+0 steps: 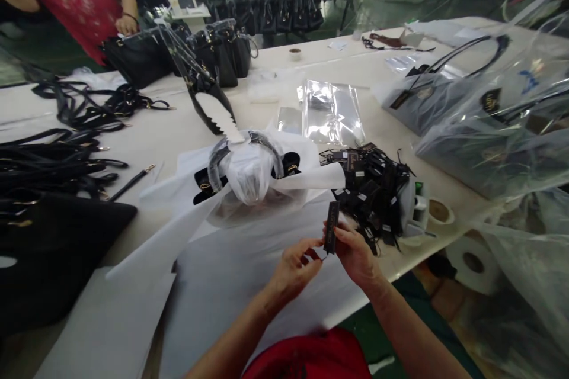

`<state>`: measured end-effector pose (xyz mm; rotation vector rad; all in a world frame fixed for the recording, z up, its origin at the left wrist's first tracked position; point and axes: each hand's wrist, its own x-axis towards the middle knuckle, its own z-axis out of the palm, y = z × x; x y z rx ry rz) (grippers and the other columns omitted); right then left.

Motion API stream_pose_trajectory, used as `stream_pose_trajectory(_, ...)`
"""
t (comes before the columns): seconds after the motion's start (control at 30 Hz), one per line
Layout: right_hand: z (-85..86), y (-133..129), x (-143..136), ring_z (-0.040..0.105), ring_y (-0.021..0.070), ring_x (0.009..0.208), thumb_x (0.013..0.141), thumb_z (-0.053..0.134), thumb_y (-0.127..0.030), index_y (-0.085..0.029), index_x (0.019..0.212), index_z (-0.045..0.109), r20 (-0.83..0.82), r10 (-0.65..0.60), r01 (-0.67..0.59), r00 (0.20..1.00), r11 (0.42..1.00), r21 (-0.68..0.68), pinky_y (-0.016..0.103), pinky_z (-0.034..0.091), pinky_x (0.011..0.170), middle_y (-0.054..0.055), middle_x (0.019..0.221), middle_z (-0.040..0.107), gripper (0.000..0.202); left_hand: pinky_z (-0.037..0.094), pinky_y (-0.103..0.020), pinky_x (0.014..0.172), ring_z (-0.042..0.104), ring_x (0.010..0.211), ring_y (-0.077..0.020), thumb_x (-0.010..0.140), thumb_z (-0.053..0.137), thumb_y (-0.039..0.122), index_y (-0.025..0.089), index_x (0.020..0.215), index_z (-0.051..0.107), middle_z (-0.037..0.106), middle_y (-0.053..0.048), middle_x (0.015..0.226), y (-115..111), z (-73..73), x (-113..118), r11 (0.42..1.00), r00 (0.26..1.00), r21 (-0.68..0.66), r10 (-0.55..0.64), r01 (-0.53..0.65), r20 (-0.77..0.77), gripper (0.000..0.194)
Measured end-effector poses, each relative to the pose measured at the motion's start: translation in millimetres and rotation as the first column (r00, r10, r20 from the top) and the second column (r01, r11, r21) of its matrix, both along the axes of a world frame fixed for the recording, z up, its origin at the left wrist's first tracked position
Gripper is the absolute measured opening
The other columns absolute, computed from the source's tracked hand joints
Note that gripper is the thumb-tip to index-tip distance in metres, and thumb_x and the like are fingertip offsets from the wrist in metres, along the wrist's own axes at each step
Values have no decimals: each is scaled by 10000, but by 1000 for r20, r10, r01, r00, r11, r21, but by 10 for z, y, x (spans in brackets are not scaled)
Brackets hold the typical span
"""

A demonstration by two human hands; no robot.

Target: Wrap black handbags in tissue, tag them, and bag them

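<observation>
A black hang tag [331, 227] with pale lettering is pinched in my right hand [355, 251], held upright over the near edge of the table. My left hand [296, 266] is closed close beside it, its thumb and fingertips on what looks like the tag's thin cord. Beyond my hands sits a handbag [249, 174] wrapped in white tissue and clear plastic, its handles covered and black parts showing at both sides. A heap of black tags [371, 189] with cords lies to the right of the bag. White sheets [213, 284] are spread under my forearms.
Black straps [53, 154] and a black bag [66, 254] lie at left. Clear plastic sleeves [333, 111] are behind the wrapped bag. Plastic-covered bags [444, 100] and a tape dispenser [418, 207] stand at right. Across the table, a person in red [75, 0] touches a black bag [137, 56].
</observation>
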<state>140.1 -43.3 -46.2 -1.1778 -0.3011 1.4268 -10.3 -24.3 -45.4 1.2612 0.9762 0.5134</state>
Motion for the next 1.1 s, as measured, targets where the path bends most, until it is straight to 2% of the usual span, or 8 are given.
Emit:
stream_pose_trajectory(0.1,-12,-12,-140,555,126,667,543,777,-335,-188,802,711,41,-4,5,999,1000,-16,234,440,590,8,726,641,305,363,-212,546,476,581,-92,646,564,213,141,894,638,573,8,661,-58,5,-54,991,995,-129,37,-24,97,268)
stream_pose_trajectory(0.17,-25,-12,-199,553,123,658,550,774,-330,-185,796,705,58,-21,23,998,1000,-22,236,430,579,7,728,638,294,381,-222,557,486,581,-95,626,566,219,131,840,630,588,-3,681,-92,-1,-97,982,988,-182,75,-50,136,240)
stream_pose_trajectory(0.27,-37,-10,-261,555,118,651,551,773,-329,-186,796,699,72,-38,39,997,999,-18,236,421,563,5,744,640,293,401,-224,542,493,577,-89,597,552,208,131,808,625,619,-23,772,-124,-31,-127,974,981,-206,123,-91,149,236)
stream_pose_trajectory(0.4,-36,-14,-322,557,114,644,558,763,-331,-187,796,692,89,-23,23,996,1000,5,236,427,568,0,735,637,286,389,-208,504,473,539,-76,580,540,204,132,772,611,626,-17,730,-150,-93,-127,966,977,-229,159,-123,143,217)
stream_pose_trajectory(0.6,-45,-14,-370,547,115,627,551,754,-314,-182,799,692,101,-47,47,994,999,1,232,424,560,4,733,636,288,332,-193,422,489,438,-68,559,538,230,128,742,587,653,-18,670,-198,-126,-177,947,988,-306,128,-97,85,215)
stream_pose_trajectory(0.77,-69,-14,-375,546,110,635,539,766,-311,-177,785,698,92,-50,52,995,999,-14,224,417,563,3,729,636,289,275,-179,378,492,396,-63,584,506,229,130,701,579,651,-15,638,-210,-120,-209,949,997,-307,75,-65,21,170)
stream_pose_trajectory(1.03,-107,6,-363,548,99,625,545,770,-311,-177,783,699,84,-51,53,995,998,-19,213,419,562,-1,720,643,282,293,-172,372,535,408,-72,610,441,162,129,722,560,659,-16,683,-203,-159,-200,945,1000,-325,21,-25,-17,167)
stream_pose_trajectory(1.1,-102,9,-372,553,102,626,554,766,-305,-180,786,696,90,-51,52,995,999,-15,216,421,559,-1,724,647,273,307,-172,377,544,420,-78,638,425,133,134,752,551,665,-17,697,-212,-206,-192,963,995,-271,-36,10,-92,171)
